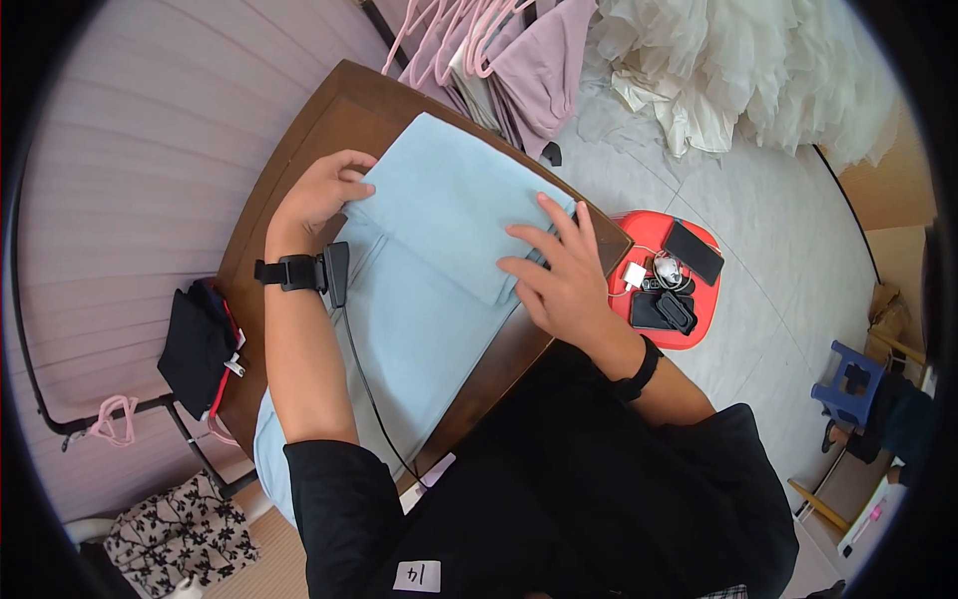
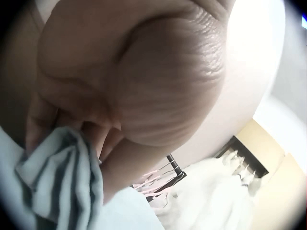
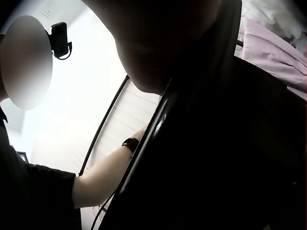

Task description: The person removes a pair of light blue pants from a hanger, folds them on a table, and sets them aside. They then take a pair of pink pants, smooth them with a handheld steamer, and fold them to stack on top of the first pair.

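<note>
Light blue cloth [image 1: 449,200] lies on a brown wooden table [image 1: 344,110], its upper part folded over in a thick rectangle and its lower part hanging past the table's left front edge. The left hand [image 1: 324,190] pinches the fold's left edge between thumb and fingers; in the left wrist view that hand [image 2: 129,81] has gathered layers of the cloth [image 2: 67,177] at its fingers. At the fold's right edge the right hand [image 1: 564,270] rests with spread, slightly bent fingers on top. In the right wrist view that hand [image 3: 148,43] is dark, its fingers hidden.
A red stool [image 1: 704,319] beside the table's right corner bears a phone [image 1: 694,252], cables and a charger. Dark clothing [image 1: 195,344] lies at the table's left edge. Garments on pink hangers [image 1: 544,75] hang behind, near a white tulle dress [image 1: 748,70]. A blue stool [image 1: 853,384] stands far right.
</note>
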A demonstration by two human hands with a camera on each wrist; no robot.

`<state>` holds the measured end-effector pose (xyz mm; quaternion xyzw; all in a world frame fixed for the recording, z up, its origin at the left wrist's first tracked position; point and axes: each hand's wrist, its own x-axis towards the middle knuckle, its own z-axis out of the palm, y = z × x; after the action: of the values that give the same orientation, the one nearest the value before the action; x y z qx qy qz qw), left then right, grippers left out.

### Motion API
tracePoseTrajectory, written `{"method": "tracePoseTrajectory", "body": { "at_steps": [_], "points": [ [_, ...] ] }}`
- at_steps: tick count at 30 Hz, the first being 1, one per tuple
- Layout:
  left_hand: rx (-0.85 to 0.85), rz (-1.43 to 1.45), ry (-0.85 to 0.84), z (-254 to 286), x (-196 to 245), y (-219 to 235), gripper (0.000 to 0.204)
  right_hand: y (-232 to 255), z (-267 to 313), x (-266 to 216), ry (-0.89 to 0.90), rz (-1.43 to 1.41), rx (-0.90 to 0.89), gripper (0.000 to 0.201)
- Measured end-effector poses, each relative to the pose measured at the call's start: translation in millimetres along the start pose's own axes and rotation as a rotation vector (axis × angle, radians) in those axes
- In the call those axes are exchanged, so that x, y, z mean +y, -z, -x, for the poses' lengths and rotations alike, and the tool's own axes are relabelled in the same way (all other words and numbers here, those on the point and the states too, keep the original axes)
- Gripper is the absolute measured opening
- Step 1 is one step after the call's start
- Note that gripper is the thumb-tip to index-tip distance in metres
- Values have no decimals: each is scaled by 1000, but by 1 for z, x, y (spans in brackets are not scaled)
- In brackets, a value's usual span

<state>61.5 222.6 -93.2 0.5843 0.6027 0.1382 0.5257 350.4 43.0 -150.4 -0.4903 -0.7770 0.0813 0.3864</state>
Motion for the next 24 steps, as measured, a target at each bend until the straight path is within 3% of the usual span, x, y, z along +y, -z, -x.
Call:
{"method": "tracePoseTrajectory", "body": {
  "at_steps": [2,4,7,14,16,18,20,21,24],
  "points": [
    [57,108,-17,1,-15,-4,34,1,3,2,7,-26,31,20],
    [150,182,-157,-9,-35,-11,29,1,2,1,-10,-52,60,22],
    [303,191,-144,2,-31,-25,29,-1,0,-2,29,1,10,24],
    [394,104,-89,39,-35,-30,28,-2,-1,-7,26,69,-41,21],
    [536,-28,-275,35,-59,-36,28,-3,-1,-7,-13,45,-7,9],
    [630,-15,-283,39,-66,-48,28,-8,-2,-9,-56,41,24,10],
    [728,77,-324,39,-75,-55,27,-13,0,-5,-143,68,59,34],
    [747,101,-319,39,-77,-53,27,-14,-2,-8,-117,75,42,34],
    [786,193,-453,41,-82,-51,20,-13,-8,-12,-320,43,23,59]
  ]
}}
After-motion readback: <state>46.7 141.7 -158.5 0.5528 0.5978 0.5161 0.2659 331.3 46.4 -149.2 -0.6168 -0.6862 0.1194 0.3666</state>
